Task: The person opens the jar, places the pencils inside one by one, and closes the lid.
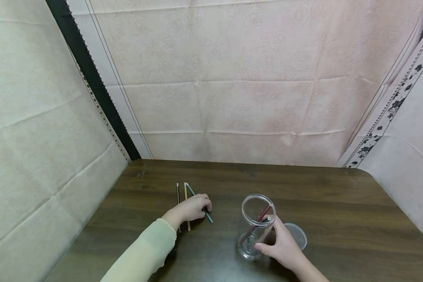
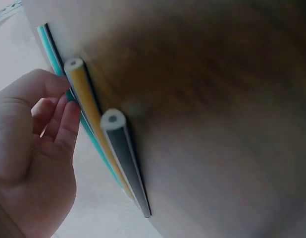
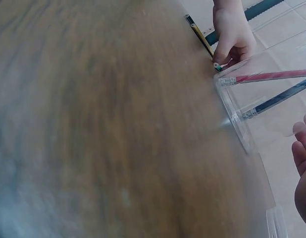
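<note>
head view: slim teal pencil (image 1: 209, 217)

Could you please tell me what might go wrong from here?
The left hand pinches the teal pencil close beside the yellow pencil, so lifting it could set that one rolling. The right hand holds the open jar; a slip might tip it and spill the red pencil and dark blue pencil inside. The lid lies near that hand and could get bumped.
</note>
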A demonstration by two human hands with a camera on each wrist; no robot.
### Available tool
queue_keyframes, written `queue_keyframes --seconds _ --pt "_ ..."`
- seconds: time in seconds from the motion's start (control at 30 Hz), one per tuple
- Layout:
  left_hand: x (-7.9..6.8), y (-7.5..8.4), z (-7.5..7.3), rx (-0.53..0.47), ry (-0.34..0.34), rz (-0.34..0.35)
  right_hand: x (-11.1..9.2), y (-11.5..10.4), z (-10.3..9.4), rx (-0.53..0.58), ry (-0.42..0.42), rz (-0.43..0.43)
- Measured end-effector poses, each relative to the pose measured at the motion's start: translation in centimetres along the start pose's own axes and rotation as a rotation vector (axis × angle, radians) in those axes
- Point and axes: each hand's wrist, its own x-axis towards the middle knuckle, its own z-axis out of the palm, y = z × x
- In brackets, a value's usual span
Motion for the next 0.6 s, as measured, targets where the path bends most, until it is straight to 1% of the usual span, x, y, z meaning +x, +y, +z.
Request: queue_keyframes --seconds 0.3,0.6 --pt "-0.14 -0.05 -0.26 0.037 0.010 0.038 -0.10 -0.06 -0.08 0.006 0.002 -0.019" --pt "-0.23 -0.31 -0.31 0.021 0.010 0.036 -0.11 0.02 -0.01 0.003 0.007 -0.024"
